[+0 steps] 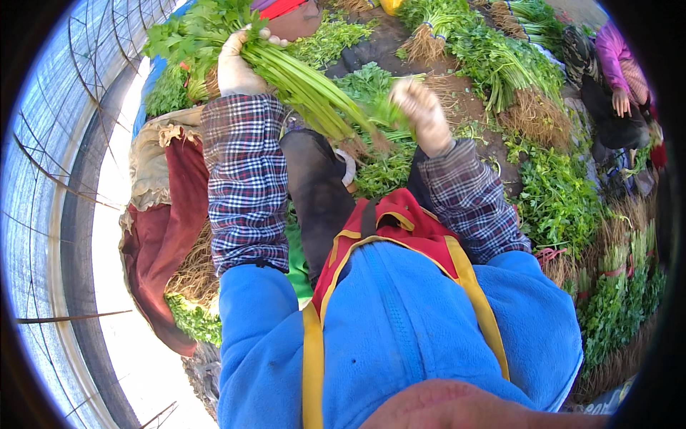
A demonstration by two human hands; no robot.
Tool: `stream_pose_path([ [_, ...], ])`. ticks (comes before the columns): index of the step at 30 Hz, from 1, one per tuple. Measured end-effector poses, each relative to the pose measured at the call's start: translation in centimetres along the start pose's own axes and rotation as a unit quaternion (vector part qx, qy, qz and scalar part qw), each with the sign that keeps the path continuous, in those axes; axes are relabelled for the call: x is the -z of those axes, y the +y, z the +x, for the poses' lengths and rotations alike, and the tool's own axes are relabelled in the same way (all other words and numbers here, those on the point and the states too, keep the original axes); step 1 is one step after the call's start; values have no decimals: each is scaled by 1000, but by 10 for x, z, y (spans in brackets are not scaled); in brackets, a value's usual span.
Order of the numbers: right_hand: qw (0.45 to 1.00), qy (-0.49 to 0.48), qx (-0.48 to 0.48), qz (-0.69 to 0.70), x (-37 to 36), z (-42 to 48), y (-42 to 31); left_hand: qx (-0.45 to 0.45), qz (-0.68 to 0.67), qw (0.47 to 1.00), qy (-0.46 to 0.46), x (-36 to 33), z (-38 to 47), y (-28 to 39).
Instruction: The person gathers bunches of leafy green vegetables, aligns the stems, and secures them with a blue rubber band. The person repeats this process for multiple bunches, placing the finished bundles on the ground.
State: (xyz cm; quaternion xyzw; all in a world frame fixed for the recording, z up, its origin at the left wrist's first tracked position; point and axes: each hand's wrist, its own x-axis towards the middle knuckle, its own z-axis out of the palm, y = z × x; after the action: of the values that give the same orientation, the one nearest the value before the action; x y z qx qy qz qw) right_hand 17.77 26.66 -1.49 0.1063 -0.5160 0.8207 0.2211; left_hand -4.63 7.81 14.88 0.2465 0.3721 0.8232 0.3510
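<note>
My left hand [236,56], in a pale glove, grips a bunch of celery [305,80] around its stalks. The leafy tops [187,37] spread out to the upper left, and the stalks slant down to the right, ending in short brown roots [370,143]. Just right of those root ends is my right hand [423,112], also gloved and blurred by motion. Its fingers are curled, and a blurred bit of green celery [395,113] shows against them. Loose celery leaves [388,174] lie below, between my knees.
Tied celery bundles with roots [426,43] lie ahead, and a larger rooted pile [536,107] is at right. Upright bundles [621,268] stand further right. Another person [616,69] sits at upper right. A red cloth [185,182] covers celery at left, beside plastic sheeting [43,177].
</note>
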Motion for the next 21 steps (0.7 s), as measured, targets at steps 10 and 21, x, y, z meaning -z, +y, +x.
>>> stream_pose_path([
  [10, 826, -39, 86, -556, 14, -31, 45, -129, 34, 987, 88, -14, -15, 45],
  [21, 784, 96, 341, -509, -99, 52, 4, -173, 89, 958, 209, -59, -13, -3],
])
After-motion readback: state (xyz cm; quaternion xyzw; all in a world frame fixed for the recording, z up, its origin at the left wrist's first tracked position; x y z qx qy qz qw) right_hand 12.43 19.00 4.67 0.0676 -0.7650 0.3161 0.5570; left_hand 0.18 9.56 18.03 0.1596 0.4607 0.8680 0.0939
